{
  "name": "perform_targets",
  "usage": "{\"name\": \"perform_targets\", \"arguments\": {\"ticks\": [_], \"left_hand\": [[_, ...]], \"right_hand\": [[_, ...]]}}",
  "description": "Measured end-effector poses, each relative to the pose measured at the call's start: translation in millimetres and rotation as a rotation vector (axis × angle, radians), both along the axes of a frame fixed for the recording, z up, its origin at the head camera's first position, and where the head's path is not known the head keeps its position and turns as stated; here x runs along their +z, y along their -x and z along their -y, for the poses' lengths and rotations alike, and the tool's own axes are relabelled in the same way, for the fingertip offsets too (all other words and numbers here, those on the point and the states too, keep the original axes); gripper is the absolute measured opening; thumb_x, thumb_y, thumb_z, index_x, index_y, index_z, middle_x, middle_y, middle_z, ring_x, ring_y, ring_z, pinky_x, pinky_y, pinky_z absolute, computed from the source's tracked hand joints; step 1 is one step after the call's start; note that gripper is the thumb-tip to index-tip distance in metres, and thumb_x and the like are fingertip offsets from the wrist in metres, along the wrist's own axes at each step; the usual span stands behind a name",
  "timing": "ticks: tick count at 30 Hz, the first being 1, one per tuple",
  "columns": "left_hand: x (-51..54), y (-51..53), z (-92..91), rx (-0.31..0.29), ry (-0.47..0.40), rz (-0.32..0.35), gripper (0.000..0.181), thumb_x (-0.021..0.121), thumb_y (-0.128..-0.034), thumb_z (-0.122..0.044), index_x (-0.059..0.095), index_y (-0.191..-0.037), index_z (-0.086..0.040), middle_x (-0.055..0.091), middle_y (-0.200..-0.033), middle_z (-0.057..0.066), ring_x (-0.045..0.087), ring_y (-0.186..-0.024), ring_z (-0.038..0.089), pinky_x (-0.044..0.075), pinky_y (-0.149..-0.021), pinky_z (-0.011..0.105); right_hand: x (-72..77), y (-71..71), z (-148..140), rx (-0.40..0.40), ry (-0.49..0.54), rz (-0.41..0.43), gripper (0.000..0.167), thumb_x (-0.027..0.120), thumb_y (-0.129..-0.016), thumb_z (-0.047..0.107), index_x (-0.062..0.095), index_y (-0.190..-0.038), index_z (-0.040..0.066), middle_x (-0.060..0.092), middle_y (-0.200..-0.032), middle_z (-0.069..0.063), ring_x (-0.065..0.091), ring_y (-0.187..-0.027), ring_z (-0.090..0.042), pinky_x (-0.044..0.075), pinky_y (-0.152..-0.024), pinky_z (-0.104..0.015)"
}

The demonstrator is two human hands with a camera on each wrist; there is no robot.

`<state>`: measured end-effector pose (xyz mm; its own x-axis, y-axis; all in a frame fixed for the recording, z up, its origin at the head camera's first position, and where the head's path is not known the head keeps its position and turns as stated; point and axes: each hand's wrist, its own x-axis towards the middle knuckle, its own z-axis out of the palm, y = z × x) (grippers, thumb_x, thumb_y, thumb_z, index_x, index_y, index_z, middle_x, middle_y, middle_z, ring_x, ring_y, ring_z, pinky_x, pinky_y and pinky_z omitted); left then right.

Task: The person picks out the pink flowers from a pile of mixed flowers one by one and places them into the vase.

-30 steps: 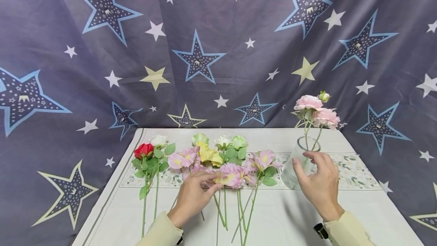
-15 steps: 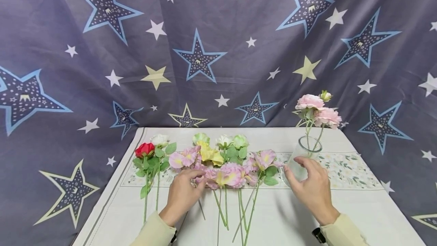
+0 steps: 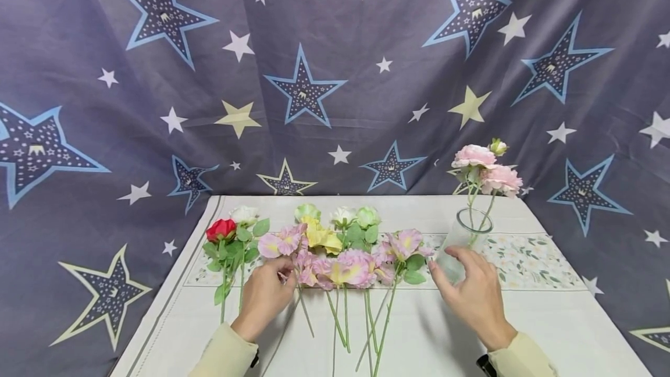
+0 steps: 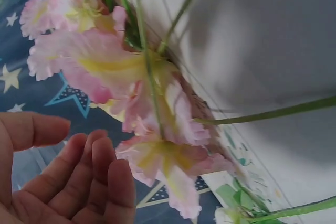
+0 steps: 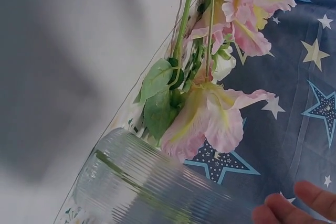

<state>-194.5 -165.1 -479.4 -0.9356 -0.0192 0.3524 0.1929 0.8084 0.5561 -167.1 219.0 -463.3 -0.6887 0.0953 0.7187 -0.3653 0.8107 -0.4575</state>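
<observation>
Ribbed glass vase (image 3: 460, 238) (image 5: 152, 182) stands at the right, two pink blooms (image 3: 499, 179) and a bud above its rim. My right hand (image 3: 475, 298) (image 5: 291, 209) is at its near side, thumb and fingers spread; whether it touches the glass I cannot tell. Pink-and-yellow flowers (image 3: 353, 268) (image 4: 110, 64) (image 5: 210, 116) lie in a row across the middle. At their left end, my left hand (image 3: 266, 298) (image 4: 68, 187) hovers with bent, relaxed fingers, thumb apart and nothing between them.
A red rose (image 3: 220, 230) and a white rose (image 3: 243, 215) lie at the left. Yellow (image 3: 319, 237), green (image 3: 368, 217) and white blooms lie behind the pink ones. A patterned strip (image 3: 534, 260) crosses the white tablecloth (image 3: 419, 330); a starry curtain (image 3: 335, 16) hangs behind.
My left hand has moved left along the pink flowers, off the middle ones. My right hand has come lower and slightly left beside the vase. The flowers and vase look unmoved.
</observation>
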Motion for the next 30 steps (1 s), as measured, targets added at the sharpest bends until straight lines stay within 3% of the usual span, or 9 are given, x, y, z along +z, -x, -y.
{"name": "perform_targets", "arguments": {"ticks": [9, 20, 30], "left_hand": [[-8.0, 8.3, 5.5, 0.020, 0.065, 0.090, 0.017, 0.071, -0.0841, -0.008, 0.068, -0.072, -0.019, 0.059, -0.064, -0.008, 0.050, -0.054, 0.012, 0.040, -0.048, 0.031], [-16.4, 22.8, 6.0, 0.040, 0.119, 0.217, 0.038, 0.065, -0.0858, -0.010, 0.048, -0.053, -0.021, 0.040, -0.049, -0.006, 0.037, -0.046, 0.013, 0.026, -0.043, 0.028], [-21.7, 30.4, 4.2, 0.037, 0.155, 0.292, 0.045, 0.074, -0.0885, -0.018, 0.048, -0.052, -0.020, 0.041, -0.047, -0.006, 0.041, -0.045, 0.014, 0.029, -0.042, 0.029]], "right_hand": [[-5.8, -5.3, 2.0, -0.015, -0.029, 0.034, 0.036, 0.084, -0.078, 0.028, 0.073, -0.104, 0.005, 0.074, -0.105, -0.016, 0.066, -0.095, -0.037, 0.042, -0.077, -0.047], [-11.7, -8.1, 1.5, -0.015, -0.038, 0.053, 0.038, 0.085, -0.076, 0.029, 0.073, -0.105, 0.006, 0.073, -0.106, -0.016, 0.066, -0.096, -0.037, 0.039, -0.075, -0.045], [-10.0, -8.7, 1.3, -0.012, -0.039, 0.041, 0.039, 0.085, -0.076, 0.028, 0.073, -0.104, 0.005, 0.073, -0.104, -0.016, 0.066, -0.096, -0.038, 0.042, -0.077, -0.047]]}}
